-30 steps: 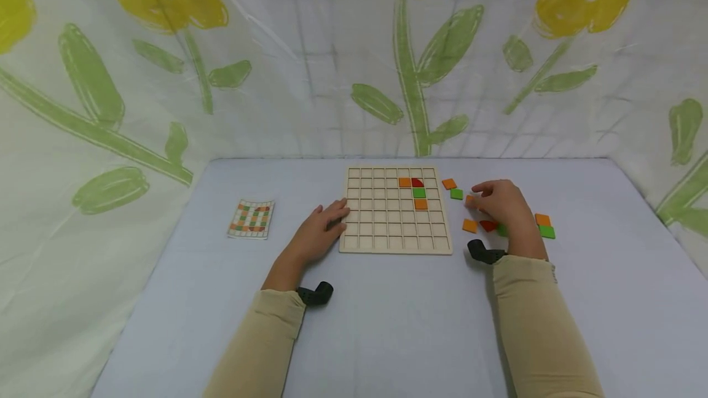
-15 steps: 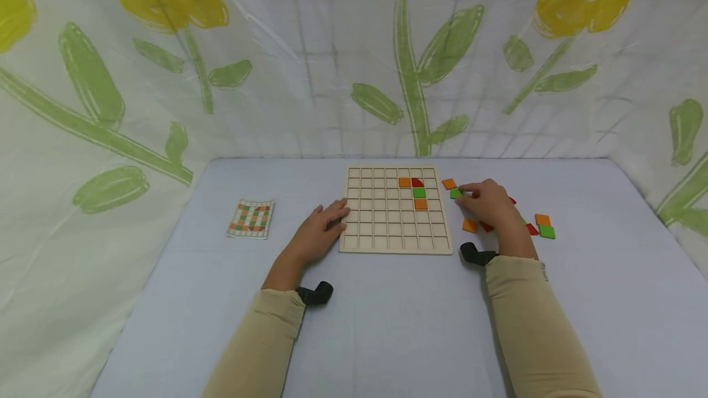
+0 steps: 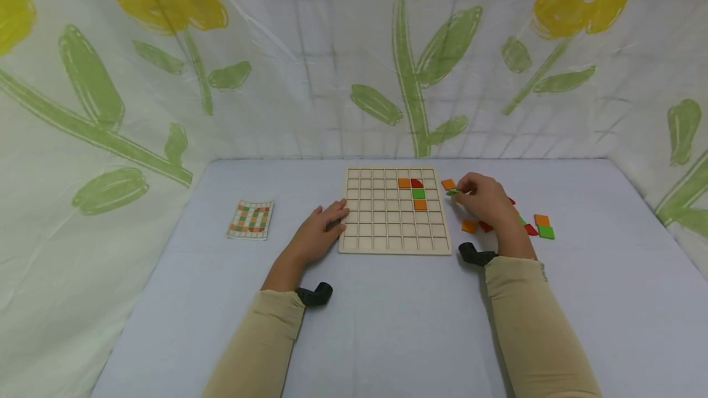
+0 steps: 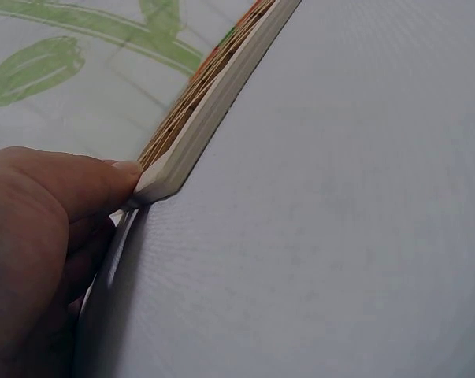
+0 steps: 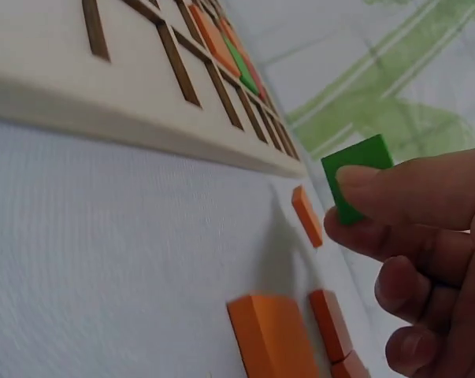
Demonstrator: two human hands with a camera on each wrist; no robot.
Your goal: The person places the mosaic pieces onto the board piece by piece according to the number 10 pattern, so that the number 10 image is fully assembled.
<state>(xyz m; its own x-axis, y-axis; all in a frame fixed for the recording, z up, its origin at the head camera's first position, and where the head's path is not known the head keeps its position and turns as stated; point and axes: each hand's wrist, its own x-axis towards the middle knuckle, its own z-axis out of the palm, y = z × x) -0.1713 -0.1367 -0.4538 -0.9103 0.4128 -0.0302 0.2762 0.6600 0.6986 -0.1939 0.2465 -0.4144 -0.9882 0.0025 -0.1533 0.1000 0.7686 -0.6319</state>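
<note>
Between its thumb and index finger, my right hand [image 3: 487, 198] pinches a green square tile [image 5: 343, 185], lifted and tilted beside the board's right edge. My left hand [image 3: 316, 235] rests against the left edge of a pale wooden grid board [image 3: 381, 226], fingers reaching its rim. In the left wrist view, the thumb [image 4: 103, 185] touches the board's near corner. Toward the upper right of the grid lie an orange tile [image 3: 404, 183], a red rounded piece [image 3: 416, 183], a green tile [image 3: 418, 193] and another orange tile [image 3: 420, 204].
Just right of the board lies an orange tile [image 3: 448, 184]. Several more pieces lie under and around my right hand, among them an orange tile [image 3: 469, 226] and a green tile [image 3: 546, 232]. A patterned card [image 3: 251, 220] lies at left. A flower-printed curtain [image 3: 276, 78] hangs behind the table.
My right hand has moved left from over the loose pieces to the green tile beside the board, then pinched and lifted it. The left hand has stayed in place.
</note>
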